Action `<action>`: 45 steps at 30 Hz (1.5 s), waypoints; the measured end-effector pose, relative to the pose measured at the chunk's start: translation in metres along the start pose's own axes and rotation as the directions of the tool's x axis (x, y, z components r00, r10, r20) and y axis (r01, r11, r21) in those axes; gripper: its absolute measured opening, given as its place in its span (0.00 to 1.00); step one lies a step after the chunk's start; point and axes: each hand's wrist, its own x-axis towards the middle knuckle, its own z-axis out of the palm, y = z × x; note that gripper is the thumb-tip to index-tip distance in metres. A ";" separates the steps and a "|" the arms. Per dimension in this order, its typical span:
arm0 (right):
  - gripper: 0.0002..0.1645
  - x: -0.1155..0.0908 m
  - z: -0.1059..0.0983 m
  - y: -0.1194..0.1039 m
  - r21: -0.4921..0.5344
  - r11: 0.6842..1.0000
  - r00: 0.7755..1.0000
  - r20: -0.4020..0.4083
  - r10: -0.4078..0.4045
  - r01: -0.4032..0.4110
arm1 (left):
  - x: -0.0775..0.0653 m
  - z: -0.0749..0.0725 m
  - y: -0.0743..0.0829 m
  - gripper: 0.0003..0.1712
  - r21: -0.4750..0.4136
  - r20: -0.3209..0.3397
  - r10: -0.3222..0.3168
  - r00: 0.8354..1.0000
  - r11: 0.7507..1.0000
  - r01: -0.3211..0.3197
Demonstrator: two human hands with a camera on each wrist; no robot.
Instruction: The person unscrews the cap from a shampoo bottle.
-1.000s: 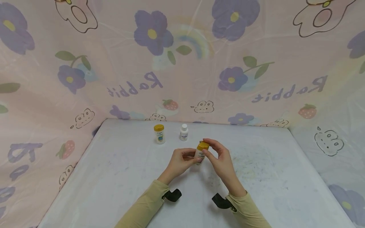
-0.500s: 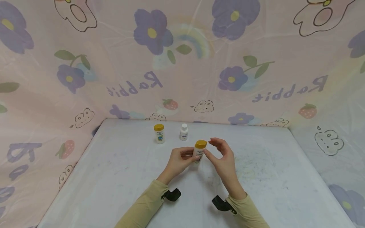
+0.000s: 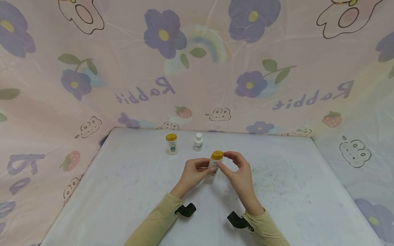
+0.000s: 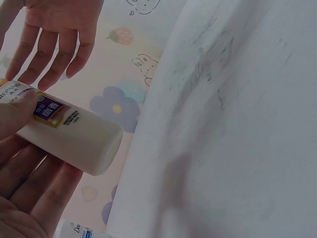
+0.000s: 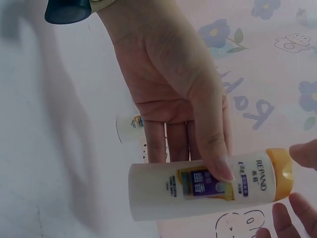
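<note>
My left hand grips a small white toiletry bottle by its body, with the thumb over the purple and gold label. The bottle carries the print REPAND and tilts slightly above the tabletop. My right hand has its curved thumb and forefinger at the gold cap. In the right wrist view its thumb and fingertips meet opposite edges of the cap. The left wrist view shows the right hand's other fingers extended above the bottle, while the cap is mostly cut off at the frame edge.
Toward the back of the white table stand a gold-capped white bottle and a smaller white-capped bottle. A printed fabric backdrop rises behind and at both sides. Black wrist mounts hang from the sleeves.
My right fingers come off the cap, spread apart beside it, then close back onto its edge. The left hand keeps its grip, and the bottle shifts slightly to a more upright tilt.
</note>
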 end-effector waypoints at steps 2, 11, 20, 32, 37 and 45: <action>0.23 0.000 0.000 0.000 -0.001 1.000 1.000 0.001 0.002 -0.002 | 0.000 0.000 0.000 0.16 0.003 0.003 -0.003 1.000 1.000 0.003; 0.23 0.001 0.001 0.002 0.007 1.000 1.000 -0.016 0.002 -0.001 | 0.000 0.001 0.002 0.17 -0.008 0.019 -0.021 1.000 1.000 0.021; 0.24 -0.002 0.005 -0.019 0.002 1.000 1.000 -0.019 -0.004 0.004 | 0.000 0.001 -0.002 0.17 -0.032 0.041 -0.016 0.999 0.999 0.018; 0.23 0.003 0.011 0.006 -0.005 1.000 0.998 -0.060 -0.018 0.018 | 0.000 0.002 -0.005 0.17 -0.052 0.047 -0.027 0.999 0.998 0.029; 0.23 0.004 0.013 0.007 -0.012 1.000 0.998 -0.059 -0.026 0.026 | 0.000 0.003 -0.006 0.17 -0.053 0.047 -0.030 0.998 0.998 0.032; 0.22 0.005 0.014 0.008 -0.011 1.000 0.998 -0.054 -0.021 0.021 | -0.001 0.003 -0.005 0.17 -0.041 0.050 -0.031 0.998 0.999 0.033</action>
